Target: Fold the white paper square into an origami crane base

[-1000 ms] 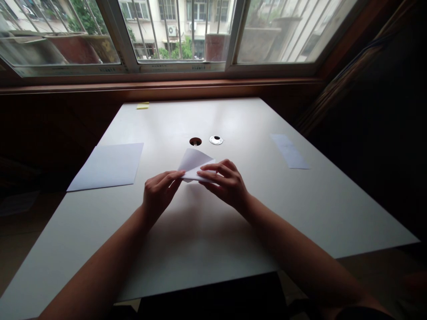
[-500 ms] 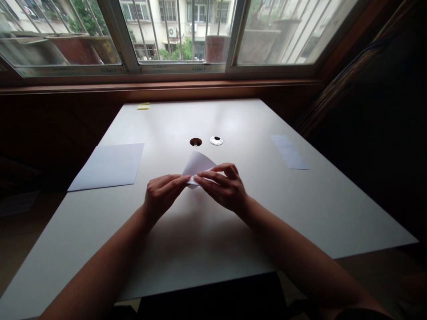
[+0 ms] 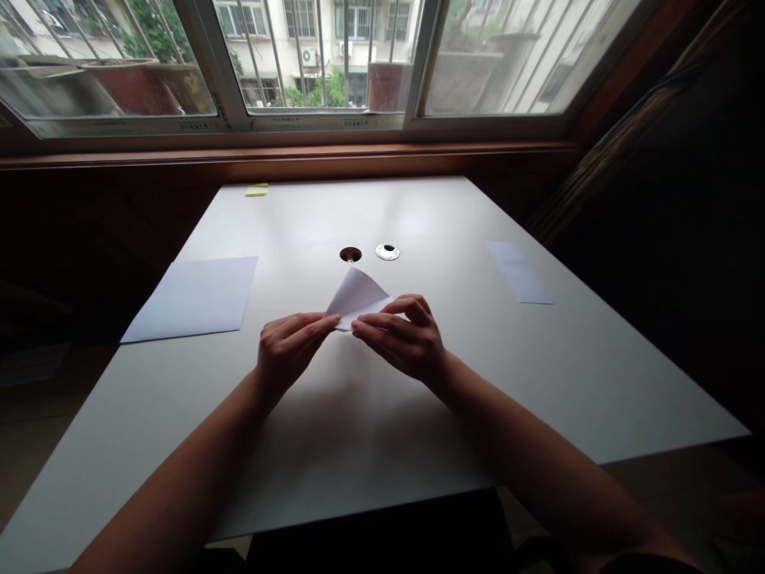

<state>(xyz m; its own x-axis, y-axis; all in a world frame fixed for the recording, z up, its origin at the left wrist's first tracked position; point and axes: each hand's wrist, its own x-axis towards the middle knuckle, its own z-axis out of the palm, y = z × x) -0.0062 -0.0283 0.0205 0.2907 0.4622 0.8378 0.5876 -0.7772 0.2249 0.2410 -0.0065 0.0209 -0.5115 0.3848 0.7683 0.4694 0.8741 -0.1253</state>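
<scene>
I'm watching from afar: left hand (image 3: 292, 339) and right hand (image 3: 409, 336) are gripping the paper (image 3: 364, 307) over the desk (image 3: 358, 446); some folding is showing, but the far flap (image 3: 352, 288) (slightly curled) isn't lying flat yet.

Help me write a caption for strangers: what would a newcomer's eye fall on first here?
Probably the folded paper, pinched between the left hand and right hand over the middle of the white table. Just beyond it, a dark round hole sits left of a silvery ring. The bright window spans the top of the view, behind the table.
</scene>
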